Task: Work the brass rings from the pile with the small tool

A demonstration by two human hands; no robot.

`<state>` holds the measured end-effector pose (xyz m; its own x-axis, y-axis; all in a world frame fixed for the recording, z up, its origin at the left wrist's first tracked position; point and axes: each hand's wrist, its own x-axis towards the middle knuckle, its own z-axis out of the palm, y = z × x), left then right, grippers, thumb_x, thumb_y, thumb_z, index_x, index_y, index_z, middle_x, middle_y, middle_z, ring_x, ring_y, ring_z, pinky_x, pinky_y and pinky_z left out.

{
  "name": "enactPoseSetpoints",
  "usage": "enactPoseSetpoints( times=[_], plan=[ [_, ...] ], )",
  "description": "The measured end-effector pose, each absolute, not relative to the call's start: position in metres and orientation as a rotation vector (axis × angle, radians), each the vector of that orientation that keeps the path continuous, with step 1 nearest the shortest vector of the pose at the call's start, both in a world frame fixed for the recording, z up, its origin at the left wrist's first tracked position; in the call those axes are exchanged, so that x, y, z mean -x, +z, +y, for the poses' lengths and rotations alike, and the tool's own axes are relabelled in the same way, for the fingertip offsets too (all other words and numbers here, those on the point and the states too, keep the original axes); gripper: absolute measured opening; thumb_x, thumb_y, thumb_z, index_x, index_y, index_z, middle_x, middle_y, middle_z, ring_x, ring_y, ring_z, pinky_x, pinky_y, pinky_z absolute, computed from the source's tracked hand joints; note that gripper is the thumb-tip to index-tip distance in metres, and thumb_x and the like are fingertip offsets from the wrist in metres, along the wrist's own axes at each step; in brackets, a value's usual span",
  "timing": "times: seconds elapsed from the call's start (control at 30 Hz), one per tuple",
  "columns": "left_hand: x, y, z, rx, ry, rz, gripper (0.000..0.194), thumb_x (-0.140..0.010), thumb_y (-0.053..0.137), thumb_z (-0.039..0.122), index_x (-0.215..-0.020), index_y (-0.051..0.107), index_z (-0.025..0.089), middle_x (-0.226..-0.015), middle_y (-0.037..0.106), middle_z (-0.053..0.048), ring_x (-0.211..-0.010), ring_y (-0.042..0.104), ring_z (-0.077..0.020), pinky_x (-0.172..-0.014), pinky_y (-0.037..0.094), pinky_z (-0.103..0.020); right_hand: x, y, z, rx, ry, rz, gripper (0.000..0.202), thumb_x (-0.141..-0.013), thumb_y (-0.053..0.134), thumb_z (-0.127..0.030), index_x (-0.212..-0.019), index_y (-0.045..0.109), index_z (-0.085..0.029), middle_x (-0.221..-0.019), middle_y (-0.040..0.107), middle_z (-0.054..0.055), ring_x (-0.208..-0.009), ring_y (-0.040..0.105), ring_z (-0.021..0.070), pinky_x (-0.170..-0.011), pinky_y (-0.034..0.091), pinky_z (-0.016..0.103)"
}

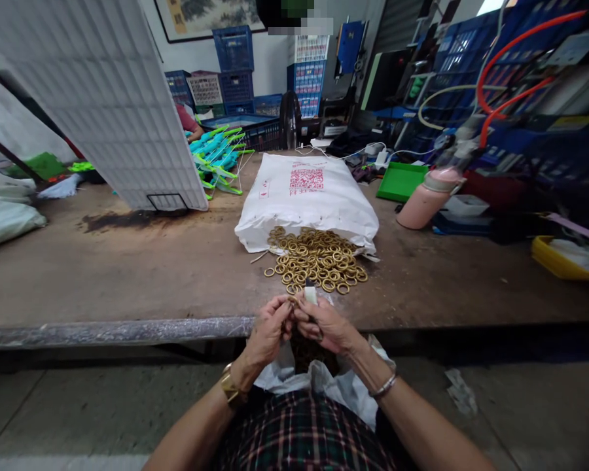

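At the table's front edge, my left hand [269, 328] is closed, pinching a small brass-coloured ring [292, 299] at the fingertips. My right hand [330, 325] meets it there, wrapped around a small white tool [311, 296] with a dark tip; its exact kind is hard to make out. The right thumb and finger touch the ring too. Just beyond both hands, a pile of brass-coloured rings [319, 258] spills from the mouth of a white woven sack [269, 190] with red print. Below my hands, an open white bag [353, 392] lies at my lap, with dark contents partly hidden.
A tall white ribbed panel [112, 104] stands on the left of the table. Green and turquoise hangers [220, 157] lie behind it. To the right are a green tray [401, 181], a pink bottle [425, 199] and a yellow tray [564, 258]. Another person's arm [189, 124] shows behind the panel.
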<state>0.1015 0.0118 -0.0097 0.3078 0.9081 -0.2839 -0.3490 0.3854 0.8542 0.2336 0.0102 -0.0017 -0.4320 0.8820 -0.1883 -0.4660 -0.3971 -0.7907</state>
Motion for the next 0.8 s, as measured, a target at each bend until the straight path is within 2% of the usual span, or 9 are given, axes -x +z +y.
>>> enactPoseSetpoints(
  times=[0.2,0.37,0.57,0.8],
  plan=[
    [-0.099,-0.02,0.006,-0.883,1.048,1.07,0.032,-0.071,0.061,0.047,-0.073,0.054,0.015,-0.05,0.043,0.007,-0.039,0.03,-0.0035,-0.038,0.021,-0.017,-0.231,-0.01,0.005,0.832,1.922,-0.81,0.029,-0.074,0.059,-0.041,-0.08,0.04,-0.02,-0.056,0.039,-0.011,-0.034,0.021,-0.0002,-0.035,0.013,0.016],
    [-0.091,-0.016,0.001,-1.176,1.118,1.202,0.022,-0.073,0.06,0.036,-0.065,0.058,0.016,-0.054,0.045,0.004,-0.051,0.036,-0.0086,-0.051,0.029,-0.02,-0.23,-0.013,0.007,1.181,1.65,-1.05,0.026,-0.075,0.052,-0.043,-0.073,0.044,-0.019,-0.052,0.041,-0.009,-0.035,0.023,0.0024,-0.035,0.015,0.018],
    [-0.088,-0.019,-0.002,-1.346,1.126,1.224,0.008,-0.069,0.063,0.024,-0.064,0.063,0.019,-0.057,0.051,0.001,-0.056,0.039,-0.0121,-0.057,0.03,-0.022,-0.228,-0.013,0.008,1.431,1.216,-1.46,0.028,-0.078,0.044,-0.038,-0.058,0.045,-0.018,-0.05,0.042,-0.006,-0.049,0.036,0.0072,-0.048,0.028,0.02],
    [-0.088,-0.014,-0.003,-1.378,1.031,1.174,0.015,-0.074,0.058,0.03,-0.067,0.062,0.017,-0.059,0.054,0.001,-0.056,0.042,-0.011,-0.056,0.031,-0.021,-0.225,-0.008,0.008,1.472,1.22,-1.491,0.024,-0.077,0.043,-0.033,-0.059,0.047,-0.017,-0.054,0.044,-0.005,-0.054,0.039,0.0088,-0.053,0.031,0.021]
  ],
)
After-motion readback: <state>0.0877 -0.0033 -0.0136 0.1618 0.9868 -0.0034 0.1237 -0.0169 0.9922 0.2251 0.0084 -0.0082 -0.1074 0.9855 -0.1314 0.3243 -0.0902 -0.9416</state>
